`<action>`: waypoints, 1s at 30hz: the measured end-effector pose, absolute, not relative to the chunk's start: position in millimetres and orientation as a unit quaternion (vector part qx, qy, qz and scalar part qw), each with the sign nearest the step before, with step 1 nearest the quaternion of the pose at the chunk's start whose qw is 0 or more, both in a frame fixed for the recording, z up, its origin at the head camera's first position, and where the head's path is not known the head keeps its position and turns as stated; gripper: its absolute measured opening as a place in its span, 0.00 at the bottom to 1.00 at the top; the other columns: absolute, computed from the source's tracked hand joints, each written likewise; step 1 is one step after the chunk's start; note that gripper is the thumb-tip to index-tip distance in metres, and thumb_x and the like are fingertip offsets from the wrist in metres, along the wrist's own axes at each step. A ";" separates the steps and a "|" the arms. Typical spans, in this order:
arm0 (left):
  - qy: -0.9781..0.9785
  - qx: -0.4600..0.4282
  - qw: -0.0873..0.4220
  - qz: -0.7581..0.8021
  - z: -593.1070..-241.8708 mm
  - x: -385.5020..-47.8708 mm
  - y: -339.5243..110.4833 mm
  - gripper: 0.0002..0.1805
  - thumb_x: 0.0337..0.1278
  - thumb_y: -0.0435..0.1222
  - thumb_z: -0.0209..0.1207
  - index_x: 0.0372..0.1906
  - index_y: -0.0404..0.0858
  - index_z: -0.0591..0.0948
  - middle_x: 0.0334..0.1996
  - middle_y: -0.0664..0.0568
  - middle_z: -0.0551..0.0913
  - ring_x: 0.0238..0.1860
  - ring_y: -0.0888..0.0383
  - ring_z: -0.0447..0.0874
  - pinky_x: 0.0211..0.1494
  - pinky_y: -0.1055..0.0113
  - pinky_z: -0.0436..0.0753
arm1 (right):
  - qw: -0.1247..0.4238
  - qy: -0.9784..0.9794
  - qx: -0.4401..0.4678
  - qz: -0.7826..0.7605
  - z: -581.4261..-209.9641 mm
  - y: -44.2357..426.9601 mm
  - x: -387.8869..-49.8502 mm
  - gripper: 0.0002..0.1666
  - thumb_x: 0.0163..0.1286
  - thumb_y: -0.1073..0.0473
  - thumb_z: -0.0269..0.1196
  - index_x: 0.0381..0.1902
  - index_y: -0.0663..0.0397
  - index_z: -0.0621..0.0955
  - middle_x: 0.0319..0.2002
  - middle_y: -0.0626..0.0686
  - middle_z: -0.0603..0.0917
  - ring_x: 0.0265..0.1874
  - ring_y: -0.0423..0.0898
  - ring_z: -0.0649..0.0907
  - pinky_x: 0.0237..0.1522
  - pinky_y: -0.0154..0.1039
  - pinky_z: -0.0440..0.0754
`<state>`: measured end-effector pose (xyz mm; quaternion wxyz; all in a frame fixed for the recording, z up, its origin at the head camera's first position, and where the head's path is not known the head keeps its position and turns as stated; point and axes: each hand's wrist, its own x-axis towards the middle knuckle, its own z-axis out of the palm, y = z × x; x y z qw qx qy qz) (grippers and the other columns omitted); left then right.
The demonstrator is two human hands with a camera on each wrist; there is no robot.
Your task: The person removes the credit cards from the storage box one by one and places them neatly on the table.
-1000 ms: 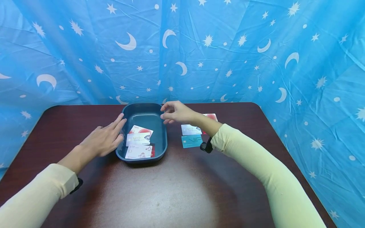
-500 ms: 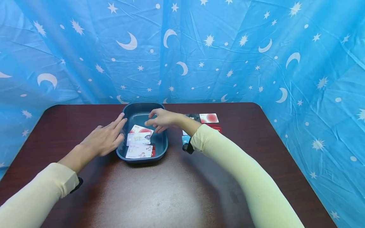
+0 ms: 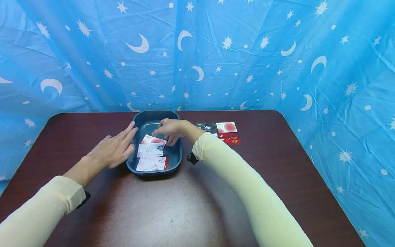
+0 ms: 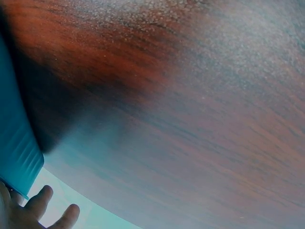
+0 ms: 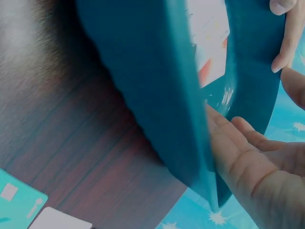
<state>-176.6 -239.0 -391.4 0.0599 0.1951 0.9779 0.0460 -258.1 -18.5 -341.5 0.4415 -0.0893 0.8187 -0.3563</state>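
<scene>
A dark blue oblong tub (image 3: 178, 161) stands on the table with several cards in it. At the back of them lies a white card with red print (image 3: 149, 138); in front are a pale VIP card (image 3: 150, 149), a white patterned card (image 3: 151, 164) and part of a red card (image 3: 166, 163). My left hand (image 3: 111, 149) touches the tub's left rim with extended fingers. Over the right rim reaches my right hand (image 3: 170, 130), its fingers inside the tub near the rearmost card. Its fingertips are partly hidden, and nothing shows in its grasp.
Right of the tub lie a black Vip card (image 3: 206, 127), a white card with a red circle (image 3: 226, 127) and a red VIP card (image 3: 230, 139). A teal card (image 5: 19, 200) shows in the right wrist view. Behind the table hangs a blue star-patterned curtain (image 3: 197, 51).
My right hand has moved left and down from the tub's right rim into it, uncovering the black card and others on the right. My left hand has stayed in place.
</scene>
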 end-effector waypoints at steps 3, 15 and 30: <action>0.978 0.195 0.058 0.048 -391.5 -176.2 -238.3 0.35 0.72 0.45 0.42 0.77 0.31 0.55 0.78 0.36 0.47 0.71 0.35 0.63 0.62 0.29 0.67 | 0.451 0.816 -0.079 -0.354 -341.5 -22.4 -258.1 0.37 0.75 0.47 0.58 0.73 0.57 0.59 0.63 0.68 0.73 0.52 0.63 0.84 0.52 0.50 0.84; 0.977 0.197 0.060 0.046 -390.8 -176.4 -237.8 0.35 0.73 0.45 0.41 0.77 0.30 0.54 0.78 0.36 0.47 0.71 0.35 0.63 0.62 0.29 0.67 | 0.439 0.822 -0.078 -0.355 -344.0 -29.5 -254.3 0.37 0.75 0.48 0.57 0.73 0.58 0.60 0.62 0.68 0.75 0.50 0.61 0.85 0.53 0.51 0.83; 0.976 0.200 0.066 0.048 -391.3 -175.4 -238.8 0.34 0.74 0.44 0.39 0.77 0.30 0.53 0.78 0.36 0.45 0.72 0.35 0.61 0.62 0.30 0.66 | 0.431 0.831 -0.068 -0.345 -344.5 -37.5 -252.8 0.37 0.74 0.47 0.59 0.73 0.58 0.63 0.60 0.65 0.77 0.49 0.60 0.85 0.50 0.49 0.85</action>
